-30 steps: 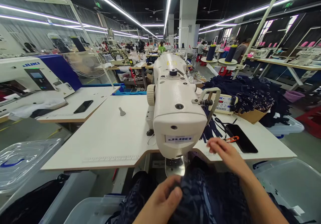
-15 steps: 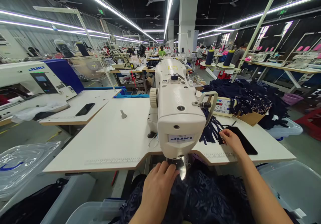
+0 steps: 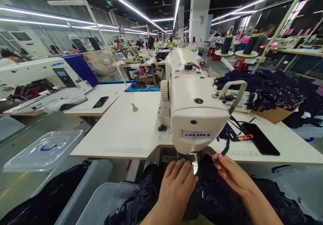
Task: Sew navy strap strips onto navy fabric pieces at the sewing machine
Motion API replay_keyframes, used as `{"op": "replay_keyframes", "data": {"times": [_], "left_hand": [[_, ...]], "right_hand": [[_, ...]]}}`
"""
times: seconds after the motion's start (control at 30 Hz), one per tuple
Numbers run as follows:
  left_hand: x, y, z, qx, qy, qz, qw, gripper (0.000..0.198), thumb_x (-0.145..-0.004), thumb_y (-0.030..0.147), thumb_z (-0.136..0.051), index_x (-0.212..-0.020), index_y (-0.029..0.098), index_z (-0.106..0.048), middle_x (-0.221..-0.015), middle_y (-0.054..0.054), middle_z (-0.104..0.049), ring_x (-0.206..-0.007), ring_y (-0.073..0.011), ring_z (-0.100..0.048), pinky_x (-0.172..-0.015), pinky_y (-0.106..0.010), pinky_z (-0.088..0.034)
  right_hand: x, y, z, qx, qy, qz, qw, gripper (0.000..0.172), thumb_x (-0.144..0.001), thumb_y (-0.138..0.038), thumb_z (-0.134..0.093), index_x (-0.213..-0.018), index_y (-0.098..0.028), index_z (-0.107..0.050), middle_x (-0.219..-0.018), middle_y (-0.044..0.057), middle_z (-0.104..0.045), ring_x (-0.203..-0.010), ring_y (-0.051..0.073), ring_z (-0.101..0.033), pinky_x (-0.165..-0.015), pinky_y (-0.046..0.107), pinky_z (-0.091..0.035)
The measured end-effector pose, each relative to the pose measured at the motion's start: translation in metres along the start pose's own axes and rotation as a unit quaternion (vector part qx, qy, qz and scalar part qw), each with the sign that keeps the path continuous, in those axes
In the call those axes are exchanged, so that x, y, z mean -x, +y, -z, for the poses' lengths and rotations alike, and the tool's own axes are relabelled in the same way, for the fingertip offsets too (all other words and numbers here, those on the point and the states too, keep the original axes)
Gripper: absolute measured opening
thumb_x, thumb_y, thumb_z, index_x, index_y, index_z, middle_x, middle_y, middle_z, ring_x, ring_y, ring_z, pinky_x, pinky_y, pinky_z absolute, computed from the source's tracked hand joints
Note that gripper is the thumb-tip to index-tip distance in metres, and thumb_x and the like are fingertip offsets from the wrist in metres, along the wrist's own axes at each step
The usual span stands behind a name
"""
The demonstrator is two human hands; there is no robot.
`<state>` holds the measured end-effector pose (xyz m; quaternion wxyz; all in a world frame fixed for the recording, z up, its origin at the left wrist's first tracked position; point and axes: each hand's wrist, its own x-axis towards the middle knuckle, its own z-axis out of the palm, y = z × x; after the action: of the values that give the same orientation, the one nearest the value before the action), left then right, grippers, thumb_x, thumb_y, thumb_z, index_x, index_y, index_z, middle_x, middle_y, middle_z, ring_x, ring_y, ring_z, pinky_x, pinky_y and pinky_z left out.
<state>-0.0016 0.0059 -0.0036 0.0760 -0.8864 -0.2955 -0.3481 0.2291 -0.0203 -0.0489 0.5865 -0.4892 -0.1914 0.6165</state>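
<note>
Under the head of a white JUKI sewing machine (image 3: 198, 115), my left hand (image 3: 178, 181) has its fingers curled together on dark navy patterned fabric (image 3: 141, 196). The fabric spreads over my lap and below the table edge. My left fingertips are close beside the shiny metal guard (image 3: 195, 164); the needle is hidden. My right hand (image 3: 230, 173) pinches the end of a narrow navy strap (image 3: 226, 147), just right of the guard. Behind it, more navy straps (image 3: 225, 130) lie on the white table (image 3: 133, 127), near orange-handled thread snips (image 3: 244, 137).
A black phone (image 3: 261, 139) lies right of the snips. A cardboard box (image 3: 274, 114) heaped with navy straps stands behind it. Left are a flat metal piece (image 3: 134, 107), a second JUKI machine (image 3: 32, 80) and plastic bins (image 3: 101, 184). Thread cones (image 3: 251, 44) stand at the back right.
My right hand has moved left and toward me from the strap pile, bringing a strap to the machine. The snips now show. My left hand stays by the guard; the view has shifted.
</note>
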Motion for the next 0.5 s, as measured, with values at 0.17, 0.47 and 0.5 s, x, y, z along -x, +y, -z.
{"op": "replay_keyframes", "data": {"times": [0.17,0.47,0.5], "left_hand": [[0.0,-0.003,0.007,0.086,-0.019,0.012,0.996,0.022,-0.101,0.018,-0.044,-0.111,0.019,-0.064,-0.108,-0.002,-0.072,-0.106,-0.0166,-0.066,-0.102,-0.033,-0.04],[0.006,-0.031,0.015,0.277,-0.068,0.082,0.955,0.019,-0.1,0.021,-0.05,-0.113,0.023,-0.063,-0.11,-0.002,-0.072,-0.105,-0.0147,-0.067,-0.114,-0.039,-0.031],[0.007,-0.033,0.014,0.284,-0.062,0.082,0.953,0.019,-0.1,0.021,-0.051,-0.113,0.023,-0.063,-0.11,-0.002,-0.072,-0.105,-0.0144,-0.067,-0.114,-0.039,-0.032]], "right_hand": [[0.013,-0.008,-0.047,0.141,-0.055,0.05,0.987,0.042,-0.081,-0.055,-0.07,-0.099,-0.019,-0.06,-0.058,-0.007,-0.053,-0.042,0.004,-0.042,-0.038,0.016,-0.035],[0.007,-0.029,-0.057,0.304,-0.141,0.053,0.941,0.044,-0.081,-0.054,-0.066,-0.102,-0.017,-0.058,-0.071,0.001,-0.068,-0.067,0.017,-0.063,-0.061,0.028,-0.05],[0.008,-0.031,-0.056,0.307,-0.145,0.044,0.94,0.044,-0.079,-0.054,-0.067,-0.101,-0.017,-0.059,-0.072,0.002,-0.069,-0.069,0.018,-0.064,-0.062,0.028,-0.05]]}}
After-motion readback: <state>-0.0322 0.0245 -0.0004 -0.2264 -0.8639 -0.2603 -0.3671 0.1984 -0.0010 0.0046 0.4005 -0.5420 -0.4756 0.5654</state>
